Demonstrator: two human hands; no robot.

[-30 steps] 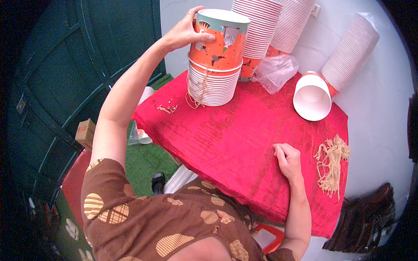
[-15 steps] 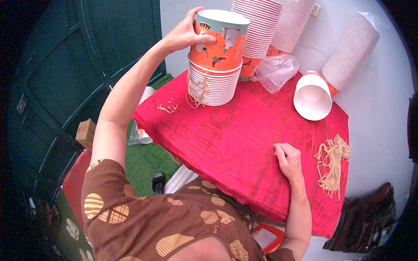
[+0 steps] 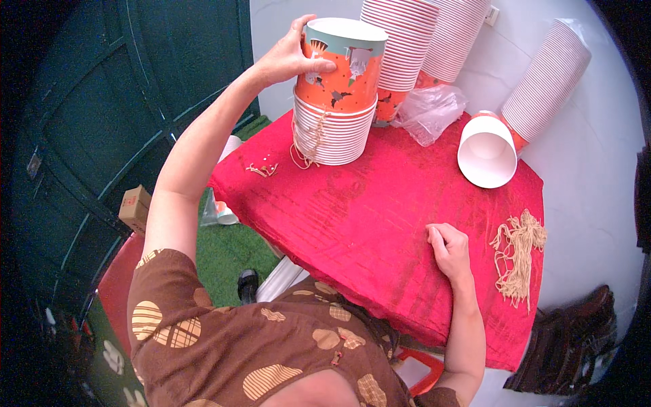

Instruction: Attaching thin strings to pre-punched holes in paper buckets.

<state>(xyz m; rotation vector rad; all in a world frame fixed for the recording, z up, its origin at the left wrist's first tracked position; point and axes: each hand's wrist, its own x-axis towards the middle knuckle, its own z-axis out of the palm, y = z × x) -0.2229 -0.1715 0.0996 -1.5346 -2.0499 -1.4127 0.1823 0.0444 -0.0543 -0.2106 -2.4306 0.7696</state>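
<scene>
At the far left of the table, my left hand (image 3: 291, 57) grips the upper side of an orange and teal paper bucket (image 3: 342, 81), thumb across its front. The bucket sits upright in a stack of white-rimmed paper buckets (image 3: 336, 136). Thin tan strings (image 3: 313, 139) hang down the stack's left side. My right hand (image 3: 449, 251) rests on the red cloth near the table's right side, its fingers curled into a loose fist with nothing visible in it. A bundle of tan strings (image 3: 521, 254) lies to its right.
Tall stacks of paper buckets (image 3: 407, 41) stand behind, beside a crumpled clear plastic bag (image 3: 430, 112). Another bucket stack (image 3: 548, 78) leans at the wall. A white-lined bucket (image 3: 487, 152) lies on its side before it. String scraps (image 3: 261, 168) lie on the tablecloth (image 3: 366, 224).
The bucket under my left hand has shifted very slightly down and to the left on the stack. My right hand has not moved.
</scene>
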